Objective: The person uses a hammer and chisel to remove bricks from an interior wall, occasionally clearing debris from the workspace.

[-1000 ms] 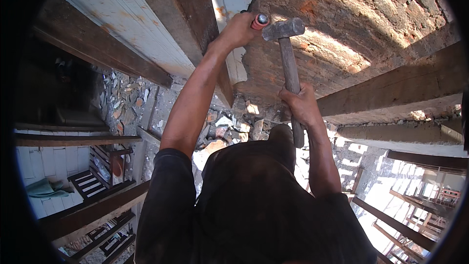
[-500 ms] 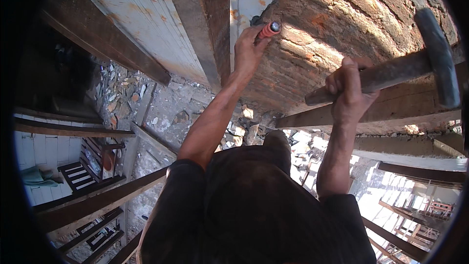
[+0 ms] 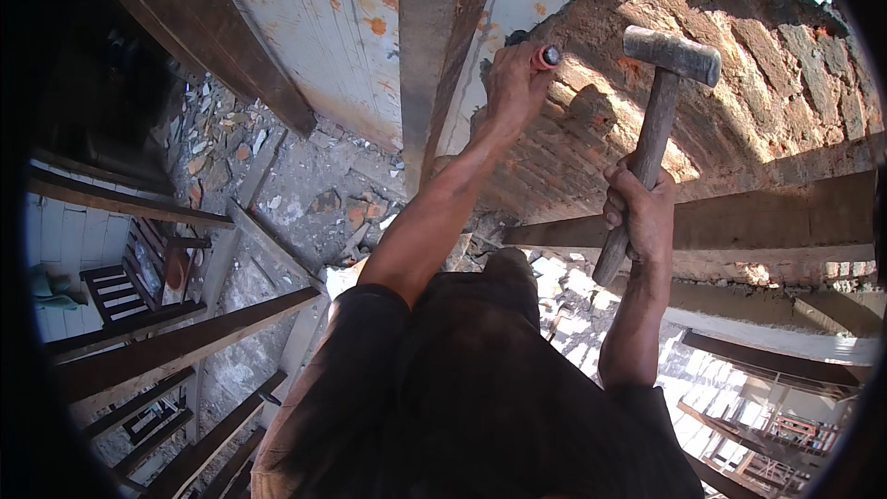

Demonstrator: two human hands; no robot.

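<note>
My left hand (image 3: 517, 83) is wrapped round a chisel (image 3: 545, 57) with a red grip and a round metal striking end facing up. Its tip is hidden, close to the edge where white plaster meets bare brick. My right hand (image 3: 644, 206) grips the wooden handle of a hammer (image 3: 673, 54); the heavy double-faced metal head is raised in front of the wall, to the right of the chisel. Both hands are at the brick wall (image 3: 739, 83), whose plaster has been stripped away, leaving rough, sunlit courses.
A wooden post (image 3: 434, 46) stands left of the chisel, beside a white, stained wall panel (image 3: 323, 28). Horizontal timber beams (image 3: 739, 222) cross below the brick. Rubble (image 3: 217, 162) litters the floor at left. Wooden rails (image 3: 203, 342) run at lower left.
The hammer has swung from pointing right to nearly upright, its head moving left toward the chisel. My view has shifted, and the left hand still holds the chisel at the plaster edge.
</note>
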